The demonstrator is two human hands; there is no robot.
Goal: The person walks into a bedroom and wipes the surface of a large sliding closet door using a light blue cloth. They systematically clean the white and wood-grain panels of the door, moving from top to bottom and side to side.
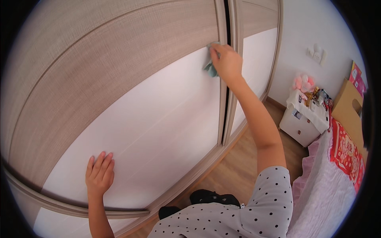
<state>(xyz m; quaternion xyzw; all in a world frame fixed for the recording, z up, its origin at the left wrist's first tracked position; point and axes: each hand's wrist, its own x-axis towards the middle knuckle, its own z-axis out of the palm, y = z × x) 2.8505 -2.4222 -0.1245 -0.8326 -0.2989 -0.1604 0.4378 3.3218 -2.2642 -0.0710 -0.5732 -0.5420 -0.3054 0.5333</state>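
Observation:
A green cloth [212,70] is bunched in my right hand [228,63], which presses it to the wardrobe door near the door's right edge frame. Part of the cloth hangs below my fingers. Lower down at the left, my left hand [100,174] lies flat on the same door's white panel [154,127], fingers stretched out and holding nothing. Above the white panel runs a curved wood-grain panel [131,51].
A dark gap separates this door from another wardrobe door [260,59] at the right. Beyond stand a white bedside cabinet [299,127] with pink flowers [303,83] and small items, and a bed [317,190] with a red patterned pillow [345,150]. Wooden floor [242,166] lies below.

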